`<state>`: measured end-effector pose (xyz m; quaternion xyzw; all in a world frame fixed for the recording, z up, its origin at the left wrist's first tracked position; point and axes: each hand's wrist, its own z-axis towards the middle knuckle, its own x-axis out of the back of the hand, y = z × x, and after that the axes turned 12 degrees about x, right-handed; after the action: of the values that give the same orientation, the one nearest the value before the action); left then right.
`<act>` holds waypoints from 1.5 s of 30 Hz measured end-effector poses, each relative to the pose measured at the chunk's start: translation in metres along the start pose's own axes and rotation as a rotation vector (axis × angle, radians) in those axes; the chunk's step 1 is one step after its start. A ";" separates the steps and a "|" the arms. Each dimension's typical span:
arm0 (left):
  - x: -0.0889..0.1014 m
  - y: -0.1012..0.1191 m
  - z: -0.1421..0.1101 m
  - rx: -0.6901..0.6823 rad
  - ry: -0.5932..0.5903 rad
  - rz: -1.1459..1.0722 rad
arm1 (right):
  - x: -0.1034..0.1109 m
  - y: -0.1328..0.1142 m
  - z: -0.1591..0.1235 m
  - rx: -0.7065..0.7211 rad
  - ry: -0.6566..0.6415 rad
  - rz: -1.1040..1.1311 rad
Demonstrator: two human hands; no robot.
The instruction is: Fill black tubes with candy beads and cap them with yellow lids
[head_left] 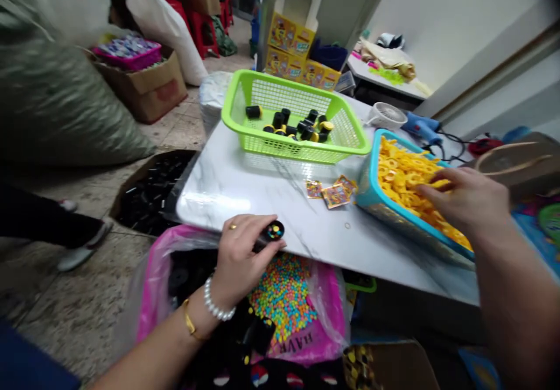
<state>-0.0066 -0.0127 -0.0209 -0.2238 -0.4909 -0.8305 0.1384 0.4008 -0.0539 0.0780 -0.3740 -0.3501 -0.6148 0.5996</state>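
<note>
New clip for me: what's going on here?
A person's left hand grips a black tube near the table edge, colourful bits showing in its open end. The right hand is at the yellow pieces in the blue basket; whether its fingers hold one is unclear. More black tubes lie in the green basket.

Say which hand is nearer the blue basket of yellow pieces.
Right. The right hand is over the blue basket, at the yellow pieces; the left hand is farther off, to the basket's left, holding a black tube near the edge of the table.
</note>
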 end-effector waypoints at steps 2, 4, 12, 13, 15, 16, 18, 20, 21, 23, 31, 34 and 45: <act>0.001 0.001 0.000 0.014 -0.010 -0.009 | -0.001 -0.002 -0.004 0.088 0.123 0.133; 0.001 0.001 -0.001 0.011 -0.015 -0.016 | 0.003 -0.010 -0.008 0.090 0.154 0.375; -0.002 0.002 -0.003 0.043 0.002 -0.031 | 0.028 -0.132 -0.030 -0.423 -0.086 1.126; -0.002 0.002 -0.003 0.048 0.006 -0.029 | 0.022 -0.151 -0.032 -0.491 -0.207 1.261; -0.002 0.003 -0.003 0.055 0.013 -0.024 | 0.001 -0.184 -0.034 -0.538 -0.377 1.430; -0.003 0.004 -0.003 0.056 0.017 -0.019 | -0.011 -0.196 -0.034 -0.534 -0.416 1.475; -0.003 0.004 -0.004 0.054 0.024 -0.010 | -0.035 -0.215 -0.032 -0.506 -0.439 1.525; -0.003 0.003 -0.005 0.057 0.031 -0.007 | -0.053 -0.224 -0.030 -0.482 -0.449 1.560; -0.004 0.002 -0.006 0.058 0.032 -0.009 | -0.058 -0.226 -0.029 -0.477 -0.457 1.567; -0.004 0.000 -0.007 0.061 0.030 -0.016 | -0.062 -0.228 -0.027 -0.473 -0.469 1.572; -0.004 -0.002 -0.009 0.064 0.022 -0.014 | -0.052 -0.235 -0.025 -0.524 -0.506 1.596; -0.005 -0.002 -0.009 0.056 0.013 -0.013 | -0.056 -0.239 -0.027 -0.519 -0.505 1.530; -0.004 -0.002 -0.008 0.034 0.042 -0.006 | -0.048 -0.242 -0.025 -0.582 -0.477 1.509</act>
<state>-0.0058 -0.0191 -0.0278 -0.2026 -0.5027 -0.8269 0.1501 0.1577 -0.0448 0.0279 -0.7672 0.0487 -0.0193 0.6393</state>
